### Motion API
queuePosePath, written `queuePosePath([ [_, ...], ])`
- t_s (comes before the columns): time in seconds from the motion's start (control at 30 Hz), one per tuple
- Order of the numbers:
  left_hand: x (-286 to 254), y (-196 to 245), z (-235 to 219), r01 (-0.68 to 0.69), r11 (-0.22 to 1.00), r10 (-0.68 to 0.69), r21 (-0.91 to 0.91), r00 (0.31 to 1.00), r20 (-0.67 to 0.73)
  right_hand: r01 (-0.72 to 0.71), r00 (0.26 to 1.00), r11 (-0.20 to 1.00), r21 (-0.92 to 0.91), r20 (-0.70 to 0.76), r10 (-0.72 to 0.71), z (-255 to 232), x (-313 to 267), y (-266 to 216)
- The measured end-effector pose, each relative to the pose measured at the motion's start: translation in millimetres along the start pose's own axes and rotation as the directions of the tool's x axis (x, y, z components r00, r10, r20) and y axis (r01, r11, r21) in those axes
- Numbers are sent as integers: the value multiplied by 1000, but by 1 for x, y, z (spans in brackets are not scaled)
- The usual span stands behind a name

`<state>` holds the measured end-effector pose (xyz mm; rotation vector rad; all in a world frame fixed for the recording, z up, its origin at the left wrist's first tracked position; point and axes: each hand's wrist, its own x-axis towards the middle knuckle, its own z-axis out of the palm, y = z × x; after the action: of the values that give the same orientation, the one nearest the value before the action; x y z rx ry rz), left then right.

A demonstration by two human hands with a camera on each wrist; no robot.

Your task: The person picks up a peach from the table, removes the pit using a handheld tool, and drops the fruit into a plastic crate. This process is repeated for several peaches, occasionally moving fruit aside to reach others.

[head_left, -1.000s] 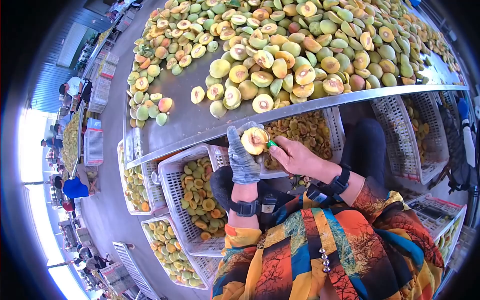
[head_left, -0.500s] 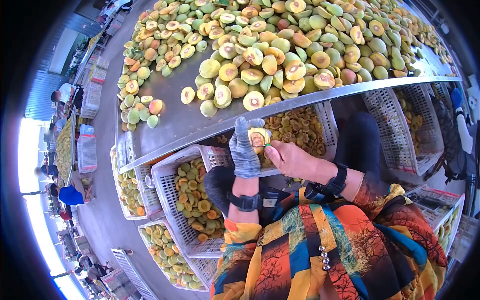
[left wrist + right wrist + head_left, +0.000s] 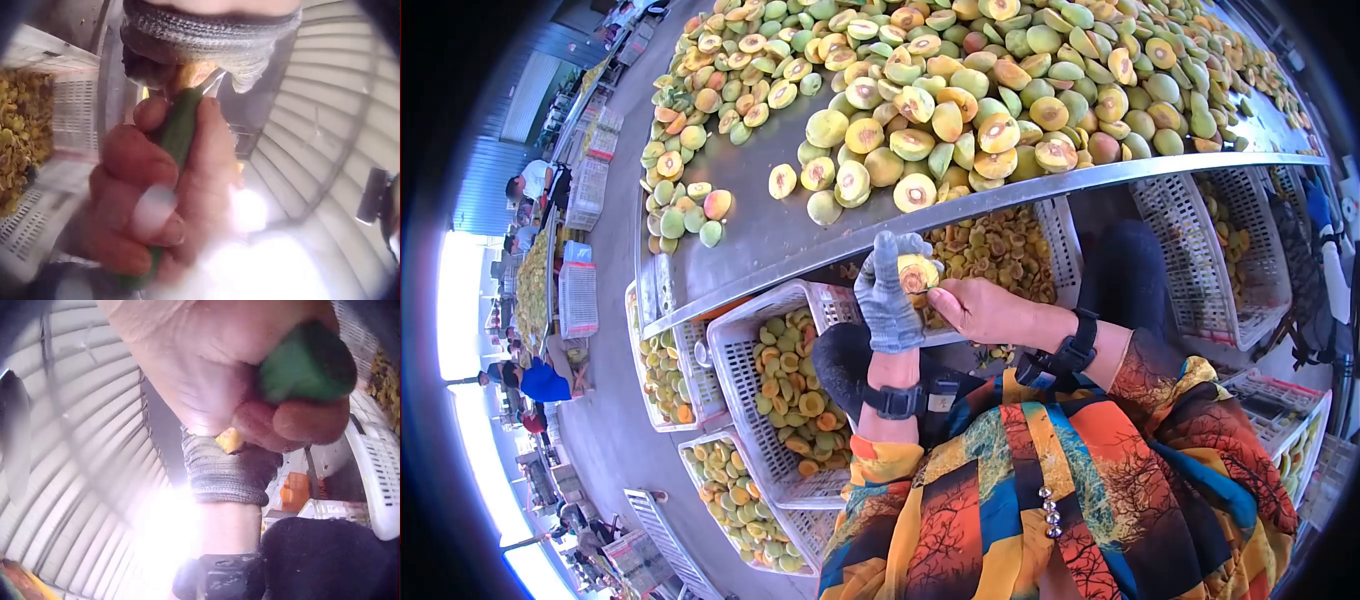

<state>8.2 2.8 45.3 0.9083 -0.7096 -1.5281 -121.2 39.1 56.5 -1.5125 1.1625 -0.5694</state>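
Observation:
My left hand [image 3: 887, 292], in a grey knit glove, grips a halved yellow fruit [image 3: 917, 272] just below the metal table's edge [image 3: 1000, 198]. My bare right hand [image 3: 980, 308] holds a green-handled tool [image 3: 172, 134] whose metal tip is pressed into the fruit's cut face. In the left wrist view the gloved fingers [image 3: 212, 31] wrap over the fruit [image 3: 194, 74] above the right hand's fist [image 3: 144, 194]. The right wrist view has the green handle end [image 3: 306, 362] in the fist and the left hand's glove [image 3: 228, 472] behind it.
A big pile of halved green-yellow fruit [image 3: 960, 90] covers the steel table. White plastic crates hold fruit pieces: one straight ahead [image 3: 1060, 225], one at left [image 3: 735, 350], others at right [image 3: 1280, 270] and lower left [image 3: 700, 450]. People work in the far left aisle [image 3: 530, 380].
The fruit half has turned in my left hand from facing up to edge-on, and both hands have drawn slightly closer together; the tool stays in the fruit.

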Motion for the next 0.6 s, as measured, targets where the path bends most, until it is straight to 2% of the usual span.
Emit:
queuePosePath([
  [0.07,4,2,1,27,998,-23,60,997,-70,-47,997,999,20,57,45,1,-2,-8],
  [0.1,5,4,-1,24,998,-20,58,997,-74,-224,968,950,217,159,192,0,-3,-14],
  [0.13,6,8,-4,87,994,-88,60,996,12,-401,908,832,383,283,308,-1,-6,-20],
  [0.17,5,10,-6,151,986,-157,67,983,94,-403,907,832,383,287,307,0,-8,-22],
  [0.23,11,1,-14,109,984,-123,140,987,98,-585,807,499,639,516,287,1,-9,-24],
  [0.27,12,-4,-19,180,983,-184,42,974,134,-586,807,497,640,518,285,3,-10,-23],
  [0.3,15,-10,-24,251,966,-237,-56,955,178,-604,795,429,672,551,255,5,-9,-21],
  [0.33,16,-12,-24,243,969,-228,-51,951,207,-621,782,355,699,582,223,7,-8,-18],
  [0.37,14,-14,-24,247,968,-232,-49,951,203,-624,780,350,699,585,223,8,-8,-13],
  [0.43,13,-16,-20,312,938,-289,-150,945,155,-645,758,216,733,650,54,4,-5,-1],
  [0.5,16,-14,-15,325,931,-303,-164,942,145,-644,757,209,736,652,38,5,-2,4],
  [0.57,19,-14,-15,457,851,-436,-259,890,135,-633,770,224,741,633,78,6,-1,3],
  [0.6,20,-15,-14,452,853,-433,-260,892,132,-635,767,227,738,637,76,6,-1,1],
])
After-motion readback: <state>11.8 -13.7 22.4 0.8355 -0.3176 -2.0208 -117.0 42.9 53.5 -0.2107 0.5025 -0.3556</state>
